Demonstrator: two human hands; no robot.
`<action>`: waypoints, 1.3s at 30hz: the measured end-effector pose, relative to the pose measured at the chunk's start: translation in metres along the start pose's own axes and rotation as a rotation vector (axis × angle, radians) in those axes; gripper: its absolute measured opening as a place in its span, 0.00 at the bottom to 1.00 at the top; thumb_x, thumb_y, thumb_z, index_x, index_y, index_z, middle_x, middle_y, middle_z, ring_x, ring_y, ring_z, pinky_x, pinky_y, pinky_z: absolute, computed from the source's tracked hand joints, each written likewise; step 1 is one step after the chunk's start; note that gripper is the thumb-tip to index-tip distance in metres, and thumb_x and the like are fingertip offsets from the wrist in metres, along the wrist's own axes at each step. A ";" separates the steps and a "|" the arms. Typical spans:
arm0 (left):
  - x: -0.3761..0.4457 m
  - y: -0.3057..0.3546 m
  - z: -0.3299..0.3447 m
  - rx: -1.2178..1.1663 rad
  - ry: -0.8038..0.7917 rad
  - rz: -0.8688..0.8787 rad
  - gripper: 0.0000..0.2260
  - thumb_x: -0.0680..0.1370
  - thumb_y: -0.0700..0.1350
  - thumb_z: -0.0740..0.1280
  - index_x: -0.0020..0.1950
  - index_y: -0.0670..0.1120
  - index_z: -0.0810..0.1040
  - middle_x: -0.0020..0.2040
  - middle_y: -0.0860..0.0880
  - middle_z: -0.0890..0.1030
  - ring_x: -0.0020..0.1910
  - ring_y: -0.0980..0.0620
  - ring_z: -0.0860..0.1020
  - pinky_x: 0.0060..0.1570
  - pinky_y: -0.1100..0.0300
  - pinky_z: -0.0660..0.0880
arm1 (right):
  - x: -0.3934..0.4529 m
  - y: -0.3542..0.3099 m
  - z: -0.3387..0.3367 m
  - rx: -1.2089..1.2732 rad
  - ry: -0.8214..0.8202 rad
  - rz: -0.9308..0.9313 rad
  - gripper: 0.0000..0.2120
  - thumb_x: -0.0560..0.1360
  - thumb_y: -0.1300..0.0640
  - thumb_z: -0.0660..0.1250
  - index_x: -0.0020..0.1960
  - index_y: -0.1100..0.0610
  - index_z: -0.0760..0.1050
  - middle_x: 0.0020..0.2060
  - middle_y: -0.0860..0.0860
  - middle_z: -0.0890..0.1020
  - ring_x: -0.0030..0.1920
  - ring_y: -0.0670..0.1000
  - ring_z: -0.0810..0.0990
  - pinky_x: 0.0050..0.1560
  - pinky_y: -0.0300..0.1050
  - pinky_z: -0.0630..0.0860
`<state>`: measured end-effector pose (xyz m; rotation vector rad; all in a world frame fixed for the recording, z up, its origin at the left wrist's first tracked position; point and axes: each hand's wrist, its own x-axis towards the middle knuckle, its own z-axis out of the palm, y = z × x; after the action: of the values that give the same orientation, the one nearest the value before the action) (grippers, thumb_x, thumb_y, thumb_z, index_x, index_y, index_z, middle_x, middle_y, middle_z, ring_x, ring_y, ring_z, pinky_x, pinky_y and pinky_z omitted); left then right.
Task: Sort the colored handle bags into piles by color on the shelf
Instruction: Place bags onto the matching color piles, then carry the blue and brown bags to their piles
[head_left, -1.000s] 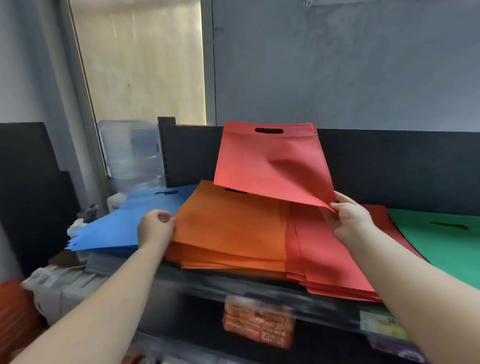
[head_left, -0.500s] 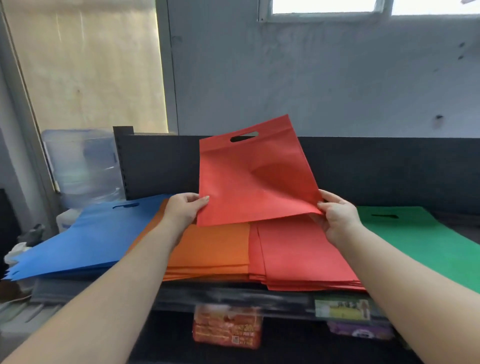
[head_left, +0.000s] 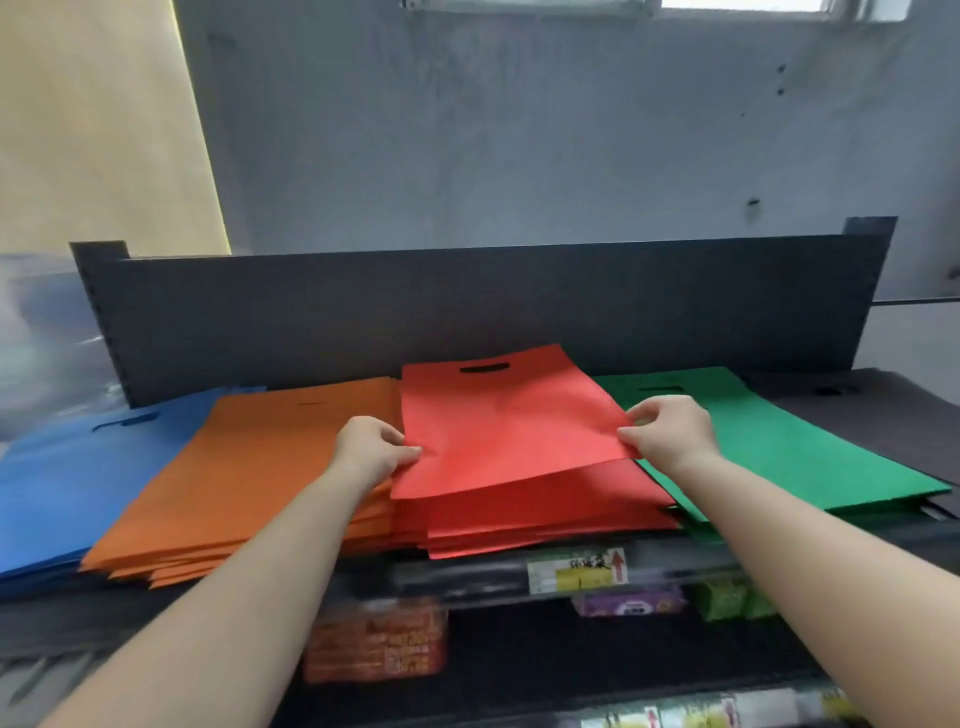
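The blue pile (head_left: 67, 467) is lying at the far left of the shelf (head_left: 467, 577), its handle slot toward the dark back panel (head_left: 467, 306), and it is running out of view at the left edge. Just beside it, and overlapping its right edge, the orange pile (head_left: 249, 467) is sitting fanned at its near corner. Your left hand (head_left: 371, 449) is reaching over the orange pile's right side and pinching the left edge of the red bag (head_left: 509, 426) between thumb and fingers. That bag is lying over the red pile (head_left: 545, 514), its near edge raised off the sheets below and its handle slot pointing toward the back panel. Your right hand (head_left: 670, 431) is pinching the bag's right edge, fingers curled over it. Under and beyond that hand the green pile (head_left: 789, 452) is lying, touching the red pile's right side. At the far right a dark grey pile (head_left: 883, 415) is resting beside the green one. Below the shelf, blurred packets (head_left: 374, 644) are showing.
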<state>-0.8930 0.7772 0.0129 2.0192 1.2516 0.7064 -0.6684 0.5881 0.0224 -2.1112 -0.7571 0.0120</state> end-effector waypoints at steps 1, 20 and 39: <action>-0.001 -0.002 0.005 0.067 -0.036 0.000 0.11 0.71 0.45 0.75 0.49 0.40 0.82 0.46 0.44 0.82 0.46 0.46 0.80 0.38 0.62 0.70 | -0.001 0.005 0.002 -0.053 -0.023 0.021 0.07 0.70 0.63 0.71 0.47 0.58 0.82 0.45 0.57 0.84 0.50 0.56 0.81 0.49 0.42 0.74; -0.024 0.238 0.085 0.725 0.057 0.464 0.16 0.74 0.54 0.64 0.58 0.48 0.75 0.58 0.49 0.77 0.58 0.47 0.75 0.51 0.57 0.71 | 0.059 0.041 -0.176 -0.610 -0.104 -0.197 0.19 0.74 0.45 0.65 0.62 0.50 0.74 0.57 0.48 0.77 0.57 0.52 0.76 0.52 0.46 0.75; -0.171 0.532 0.386 0.617 -0.140 1.049 0.19 0.74 0.53 0.63 0.63 0.49 0.73 0.62 0.50 0.76 0.62 0.48 0.73 0.55 0.57 0.68 | 0.021 0.273 -0.515 -1.019 0.113 0.361 0.22 0.76 0.48 0.61 0.69 0.53 0.68 0.66 0.53 0.72 0.65 0.57 0.71 0.59 0.49 0.69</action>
<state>-0.3833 0.3509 0.1508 3.1896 0.2218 0.6253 -0.3708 0.1016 0.1466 -3.1544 -0.2987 -0.3641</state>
